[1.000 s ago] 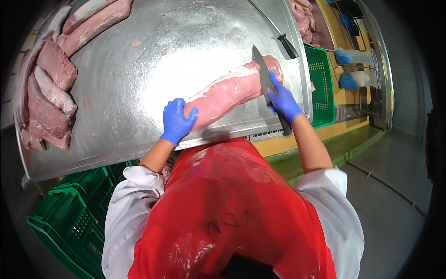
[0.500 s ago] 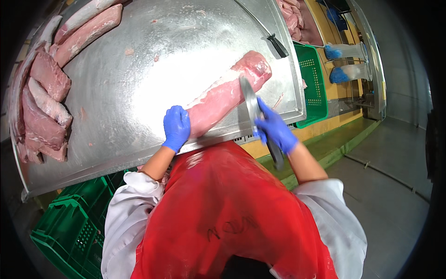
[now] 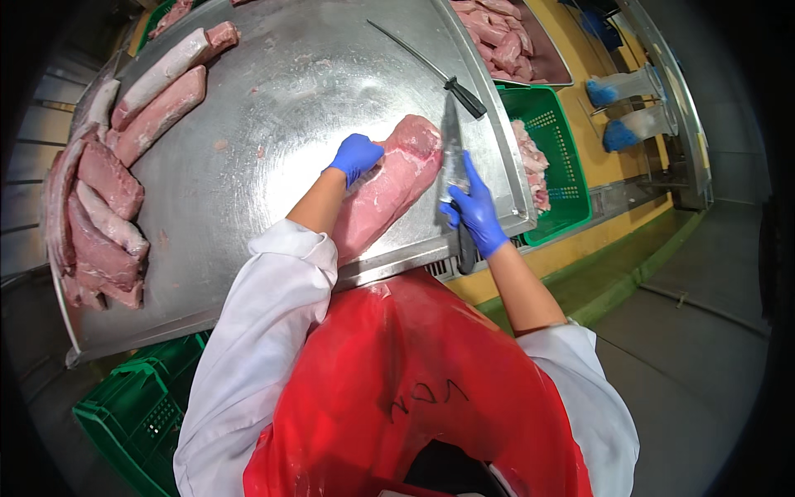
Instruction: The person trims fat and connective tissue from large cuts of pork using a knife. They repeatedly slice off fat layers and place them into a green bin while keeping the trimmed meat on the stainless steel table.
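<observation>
A long pink pork loin [image 3: 387,195] lies slantwise on the steel table near its front edge. My left hand [image 3: 358,157], in a blue glove, has its fingers curled on the loin's upper left side. My right hand [image 3: 479,217], gloved in blue too, is closed round the black handle of a knife [image 3: 453,149]. The knife's wide blade points away from me, just right of the loin's far end and apart from it. Beyond its tip lies a sharpening steel [image 3: 426,65] with a black handle.
More meat pieces [image 3: 108,215] are heaped along the left of the steel table [image 3: 215,199]. A green crate [image 3: 571,166] holding trimmings stands past the right edge, below a tray of meat [image 3: 501,37]. Another green crate [image 3: 137,406] sits under the table at left.
My left hand has moved from the loin's near end up to its far left side. The loin has shifted left and turned steeper. The knife has swung off the loin to its right.
</observation>
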Motion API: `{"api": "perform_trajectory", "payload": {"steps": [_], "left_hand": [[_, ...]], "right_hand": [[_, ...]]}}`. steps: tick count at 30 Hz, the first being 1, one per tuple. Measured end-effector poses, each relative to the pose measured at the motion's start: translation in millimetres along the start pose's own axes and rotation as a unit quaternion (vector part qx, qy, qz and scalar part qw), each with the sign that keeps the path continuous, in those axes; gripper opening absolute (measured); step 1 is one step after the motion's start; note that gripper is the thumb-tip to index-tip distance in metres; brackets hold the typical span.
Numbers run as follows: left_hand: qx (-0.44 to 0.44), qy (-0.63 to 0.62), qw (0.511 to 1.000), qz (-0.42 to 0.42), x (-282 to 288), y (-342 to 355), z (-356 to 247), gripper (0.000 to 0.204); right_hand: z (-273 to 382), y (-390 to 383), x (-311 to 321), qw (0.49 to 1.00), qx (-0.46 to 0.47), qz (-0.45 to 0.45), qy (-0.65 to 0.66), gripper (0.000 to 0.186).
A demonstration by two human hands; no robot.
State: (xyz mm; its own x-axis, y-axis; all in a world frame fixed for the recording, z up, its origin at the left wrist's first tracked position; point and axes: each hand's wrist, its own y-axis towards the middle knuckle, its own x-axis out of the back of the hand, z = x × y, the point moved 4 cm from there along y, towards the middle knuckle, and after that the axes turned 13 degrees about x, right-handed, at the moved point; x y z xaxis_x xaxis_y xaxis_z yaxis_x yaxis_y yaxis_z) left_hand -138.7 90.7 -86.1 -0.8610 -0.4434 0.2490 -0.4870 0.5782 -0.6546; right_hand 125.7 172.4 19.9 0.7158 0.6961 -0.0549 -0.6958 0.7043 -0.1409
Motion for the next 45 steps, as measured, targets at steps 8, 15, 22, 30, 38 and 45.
{"api": "perform_trajectory", "payload": {"steps": [8, 15, 22, 30, 38, 45], "left_hand": [[0.008, 0.026, 0.997, -0.07, -8, -18, -11, 0.023], [-0.069, 0.168, 0.974, -0.136, 3, -57, -44, 0.027], [-0.033, -0.053, 0.988, -0.141, 40, -42, -15, 0.015], [-0.035, -0.199, 0.975, -0.09, 38, -89, -17, 0.009], [-0.12, -0.244, 0.958, -0.093, 30, -155, -44, 0.013], [-0.125, -0.402, 0.897, -0.134, 78, -214, -43, 0.012]], "right_hand": [[-64, 77, -60, 0.944, 0.037, 0.207, -0.255, 0.082], [-22, 38, -59, 0.942, -0.077, 0.284, -0.164, 0.08], [-20, -9, -41, 0.899, -0.003, 0.387, -0.204, 0.079], [-25, 22, -82, 0.89, 0.014, 0.382, -0.249, 0.076], [-31, 34, -120, 0.897, -0.122, 0.408, -0.118, 0.077], [10, -55, -79, 0.855, -0.062, 0.493, -0.149, 0.076]]}}
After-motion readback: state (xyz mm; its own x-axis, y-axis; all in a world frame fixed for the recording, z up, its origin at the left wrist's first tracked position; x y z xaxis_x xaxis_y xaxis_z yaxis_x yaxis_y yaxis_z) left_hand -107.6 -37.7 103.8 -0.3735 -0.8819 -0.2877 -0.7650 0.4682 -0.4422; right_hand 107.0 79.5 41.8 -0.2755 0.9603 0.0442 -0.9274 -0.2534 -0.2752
